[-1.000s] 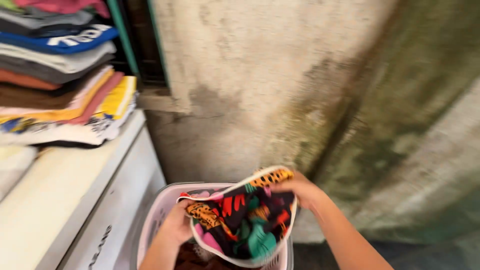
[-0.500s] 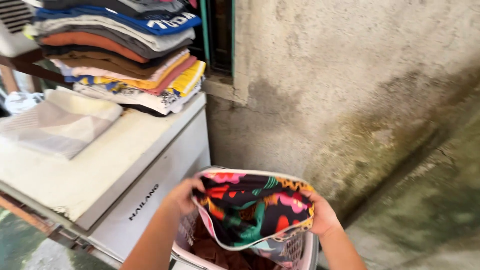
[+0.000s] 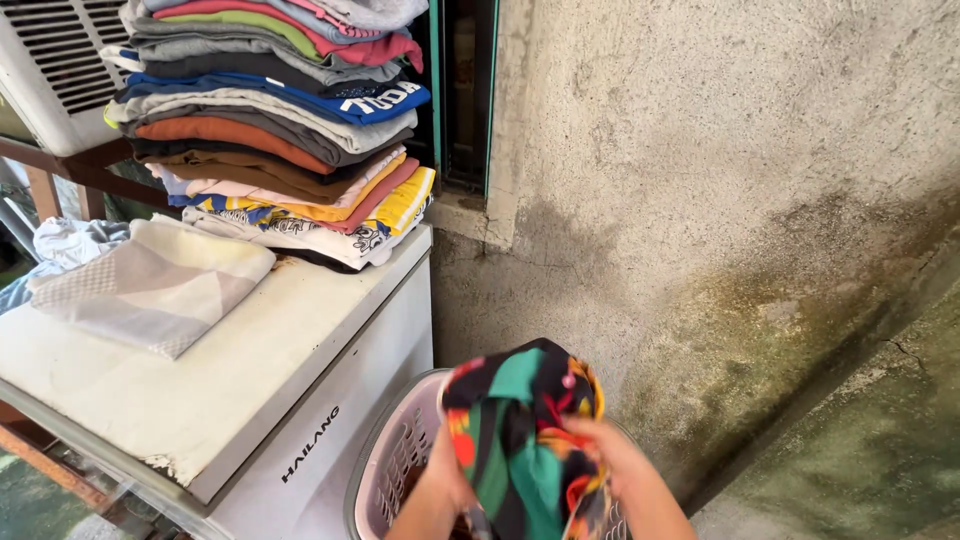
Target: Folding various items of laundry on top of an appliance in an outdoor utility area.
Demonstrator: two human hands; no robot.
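Both my hands hold a colourful patterned garment (image 3: pixel 520 425), black with green, orange and red shapes, bunched up above a pale pink laundry basket (image 3: pixel 395 460). My left hand (image 3: pixel 440 480) grips its left side, and my right hand (image 3: pixel 610 465) grips its right side. The basket stands on the floor next to a white chest freezer (image 3: pixel 250 330). Dark clothes inside the basket are mostly hidden by the garment and my arms.
A tall stack of folded clothes (image 3: pixel 275 130) rests on the freezer lid by the wall. A folded pale cloth (image 3: pixel 150 285) lies left of it. A white vented unit (image 3: pixel 55 70) sits at the upper left. A stained concrete wall (image 3: pixel 720 200) rises behind the basket.
The garment was spread open between my hands; now my hands have come together and it is bunched up. The view has shifted, showing more of the freezer and the stack.
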